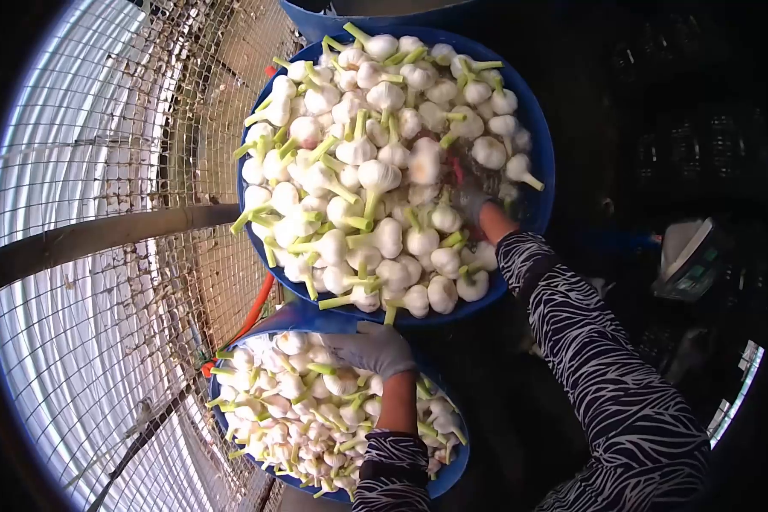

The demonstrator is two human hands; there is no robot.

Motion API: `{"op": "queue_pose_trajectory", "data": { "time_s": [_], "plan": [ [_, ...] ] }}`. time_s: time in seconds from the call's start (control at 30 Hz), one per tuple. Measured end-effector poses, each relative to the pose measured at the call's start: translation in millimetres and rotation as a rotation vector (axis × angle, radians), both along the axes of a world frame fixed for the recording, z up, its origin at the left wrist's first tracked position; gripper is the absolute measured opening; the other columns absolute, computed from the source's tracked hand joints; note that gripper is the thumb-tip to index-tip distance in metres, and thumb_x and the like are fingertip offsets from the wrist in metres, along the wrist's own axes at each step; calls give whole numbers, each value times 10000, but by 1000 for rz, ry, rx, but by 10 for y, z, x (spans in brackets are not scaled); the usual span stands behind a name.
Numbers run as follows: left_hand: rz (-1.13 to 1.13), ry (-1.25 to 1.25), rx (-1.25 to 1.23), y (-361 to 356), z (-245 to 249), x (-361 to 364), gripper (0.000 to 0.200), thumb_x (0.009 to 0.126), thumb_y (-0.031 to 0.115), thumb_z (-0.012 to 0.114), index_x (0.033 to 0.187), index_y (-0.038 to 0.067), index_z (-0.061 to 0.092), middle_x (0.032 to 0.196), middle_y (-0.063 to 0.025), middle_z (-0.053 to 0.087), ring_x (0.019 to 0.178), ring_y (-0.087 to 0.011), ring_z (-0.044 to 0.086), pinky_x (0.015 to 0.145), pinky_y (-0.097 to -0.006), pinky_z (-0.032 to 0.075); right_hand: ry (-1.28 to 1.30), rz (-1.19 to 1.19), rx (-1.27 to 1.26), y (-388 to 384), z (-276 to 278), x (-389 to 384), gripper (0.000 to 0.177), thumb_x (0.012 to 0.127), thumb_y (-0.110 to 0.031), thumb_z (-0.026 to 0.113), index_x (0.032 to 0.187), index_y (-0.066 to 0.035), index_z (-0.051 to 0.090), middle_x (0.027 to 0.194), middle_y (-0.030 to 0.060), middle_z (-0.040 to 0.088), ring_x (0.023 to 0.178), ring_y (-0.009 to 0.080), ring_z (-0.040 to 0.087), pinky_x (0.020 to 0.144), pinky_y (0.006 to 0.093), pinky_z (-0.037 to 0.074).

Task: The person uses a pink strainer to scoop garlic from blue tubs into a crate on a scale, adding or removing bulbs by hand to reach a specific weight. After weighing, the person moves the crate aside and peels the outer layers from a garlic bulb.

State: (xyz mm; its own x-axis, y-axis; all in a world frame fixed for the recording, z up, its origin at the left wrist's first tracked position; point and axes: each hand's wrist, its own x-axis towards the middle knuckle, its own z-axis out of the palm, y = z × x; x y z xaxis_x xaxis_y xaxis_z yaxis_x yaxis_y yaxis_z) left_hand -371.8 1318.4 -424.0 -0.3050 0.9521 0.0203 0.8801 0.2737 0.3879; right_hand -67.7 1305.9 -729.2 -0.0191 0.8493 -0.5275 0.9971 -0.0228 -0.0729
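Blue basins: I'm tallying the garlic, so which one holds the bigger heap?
The upper basin, where the right hand reaches in: it is wider and holds more bulbs than the lower basin under the left hand.

View: one camera, worn on the head, with a wide fisheye lens and dark rounded corners.
Direction: faces steeply down onto the large blue basin (541, 136).
Standpoint: above and slightly to the lower right of the large blue basin, where both sleeves enter the frame.
Nearness: close, at arm's length. The right hand (474, 200) is inside that basin and the left hand (371, 350) is just below it.
Field: the second blue basin (299, 317) lies just below the large basin, wire mesh (85, 171) to its left, and dark surroundings to its right.
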Motion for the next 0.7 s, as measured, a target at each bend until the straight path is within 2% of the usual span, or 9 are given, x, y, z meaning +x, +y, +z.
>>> {"op": "queue_pose_trajectory", "data": {
  "time_s": [0.07, 0.1, 0.2, 0.23, 0.3, 0.33, 0.5, 0.6, 0.7],
  "plan": [
    [5, -7, -12, -3, 19, 48, 476, 786, 57, 526, 1212, -103, 387, 1088, -314, 507, 1016, -454, 497, 911, -484, 372, 296, -424, 184, 48, 574, 2, 264, 845, -173, 526, 1038, -61, 666, 1014, 181, 662, 950, 282, 640, 840, 372, 481],
    [18, -26, -33, 4, 45, 59, 480, 786, 59, 528, 1214, -103, 385, 1090, -315, 505, 1017, -454, 497, 910, -485, 372, 127, -57, -2, 255, 1824, -110, 228, 825, -170, 568, 981, -40, 673, 966, 180, 670, 890, 292, 654, 785, 378, 502],
    [22, -37, -41, 8, 19, 4, 480, 775, 58, 529, 1202, -109, 386, 1067, -315, 512, 998, -456, 504, 902, -485, 372, 241, -213, -59, 134, 1692, 17, 225, 792, -183, 613, 941, -24, 673, 911, 184, 675, 812, 304, 662, 721, 376, 519],
    [23, -43, -36, 10, 27, 18, 477, 771, 58, 528, 1195, -111, 390, 1062, -313, 514, 992, -456, 506, 900, -484, 372, 416, -283, -32, 61, 1722, 48, 197, 794, -170, 610, 903, -19, 674, 823, 175, 677, 754, 294, 663, 684, 383, 525],
    [7, -60, -46, 26, 32, 14, 457, 751, 62, 525, 1159, -114, 417, 1046, -303, 528, 979, -454, 513, 899, -484, 373, 1014, -1111, 6, -20, 2118, -38, 179, 820, -140, 574, 876, 4, 666, 775, 129, 665, 634, 244, 648, 532, 367, 515],
    [-2, -31, -27, 30, 34, 16, 454, 748, 65, 526, 1155, -111, 424, 1040, -299, 532, 978, -453, 514, 900, -485, 374, 1160, -1441, -126, 31, 2642, -76, 178, 830, -126, 557, 876, 9, 663, 764, 114, 659, 583, 226, 637, 477, 353, 505],
    [-7, 49, 23, 16, 33, 37, 466, 734, 78, 529, 1157, -100, 445, 1039, -292, 556, 988, -454, 526, 912, -487, 378, 1201, -1067, -88, -312, 2423, 81, 136, 769, -57, 614, 881, -14, 678, 772, 99, 667, 592, 175, 640, 508, 310, 530],
    [-20, 33, 1, 26, 72, 20, 481, 732, 78, 531, 1172, -96, 445, 1069, -299, 556, 1010, -453, 529, 918, -485, 380, 1222, -992, -5, -404, 2527, 58, 128, 772, -35, 602, 873, -18, 679, 767, 98, 660, 562, 165, 625, 498, 297, 522],
    [-9, 0, -39, 35, 185, 74, 493, 736, 87, 540, 1185, -93, 446, 1087, -302, 556, 1029, -450, 533, 922, -482, 383, 1293, -1102, -3, -536, 2748, 27, 140, 781, -37, 585, 888, -18, 674, 781, 94, 655, 559, 169, 621, 494, 299, 521]
  ]
}}
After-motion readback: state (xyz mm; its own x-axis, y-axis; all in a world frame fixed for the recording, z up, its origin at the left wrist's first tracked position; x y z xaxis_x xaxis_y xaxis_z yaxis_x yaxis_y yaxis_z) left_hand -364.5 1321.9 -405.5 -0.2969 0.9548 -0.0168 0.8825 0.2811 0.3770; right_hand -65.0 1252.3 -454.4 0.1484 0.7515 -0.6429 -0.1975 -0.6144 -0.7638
